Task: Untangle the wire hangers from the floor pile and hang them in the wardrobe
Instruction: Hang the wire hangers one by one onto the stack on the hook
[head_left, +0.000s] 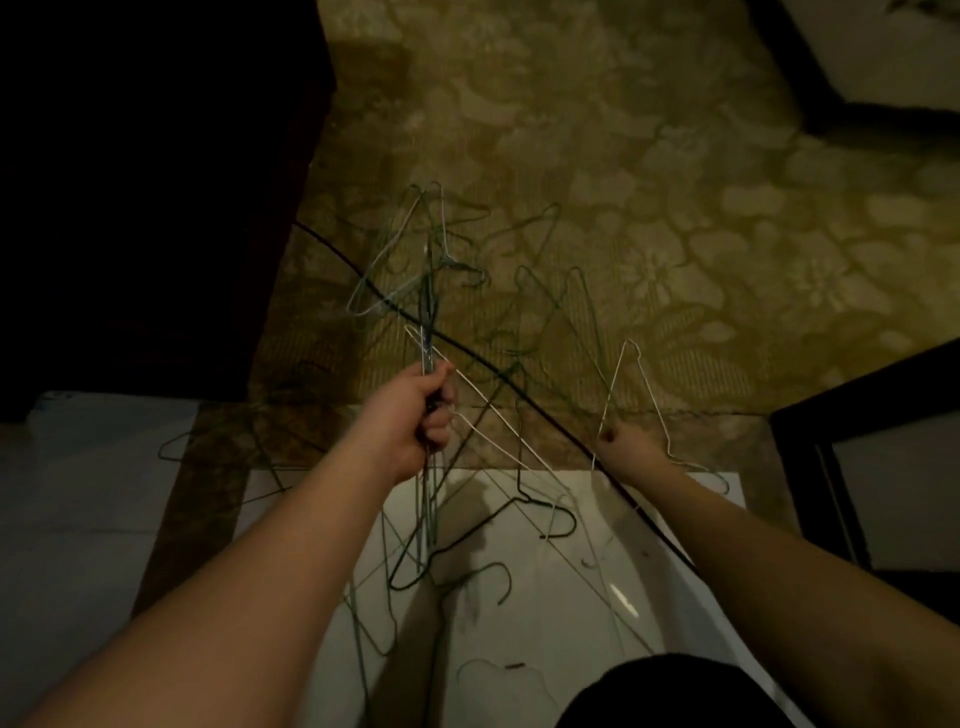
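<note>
My left hand (415, 415) grips a bunch of several wire hangers (427, 291), held edge-on above the floor, with more tangled wires hanging below the fist. My right hand (626, 447) pinches a single pale wire hanger (631, 358) that stands up from the fingers. Several green hangers (550, 312) lie loose on the patterned carpet (675, 208) between and beyond the hands. More hangers (467, 577) lie on the white tile close to me. The dim light hides fine detail of how the wires interlock.
A thin black cable (498, 369) runs diagonally across the pile from upper left to lower right. A dark wardrobe or cabinet (145, 197) fills the left side. A dark-framed panel (883, 457) stands at the right. My dark-clothed knee (665, 691) is at the bottom.
</note>
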